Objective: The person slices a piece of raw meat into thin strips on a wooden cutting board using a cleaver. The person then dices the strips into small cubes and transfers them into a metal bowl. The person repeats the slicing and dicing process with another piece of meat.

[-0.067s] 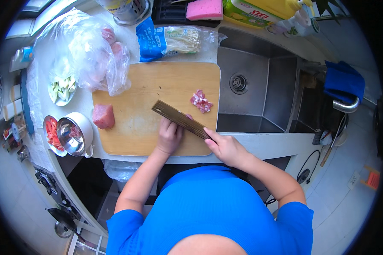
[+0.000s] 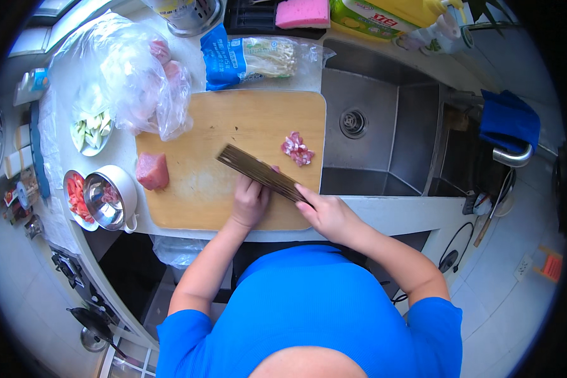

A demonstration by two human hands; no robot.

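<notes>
Dark brown and streaked with light, the knife [image 2: 258,171] slants across the wooden cutting board [image 2: 220,116], its tip pointing up and to the left and its near end within the right hand [image 2: 326,214], which is closed round it. The left hand [image 2: 251,200] sits just beside the blade's near edge, left of the right hand, its fingers curled in tightly; the blade hides their tips, so I cannot tell whether they grip anything. Just past the blade's far edge, across from those fingers, shows a small bit of pink meat [image 2: 275,168]. Chopped meat [image 2: 297,149] lies in a loose heap beyond the right hand, near the board's right edge and the steel sink [image 2: 359,152], touching neither hand. Well apart from the left hand, a block of raw meat [image 2: 152,171] rests at the board's left edge.
</notes>
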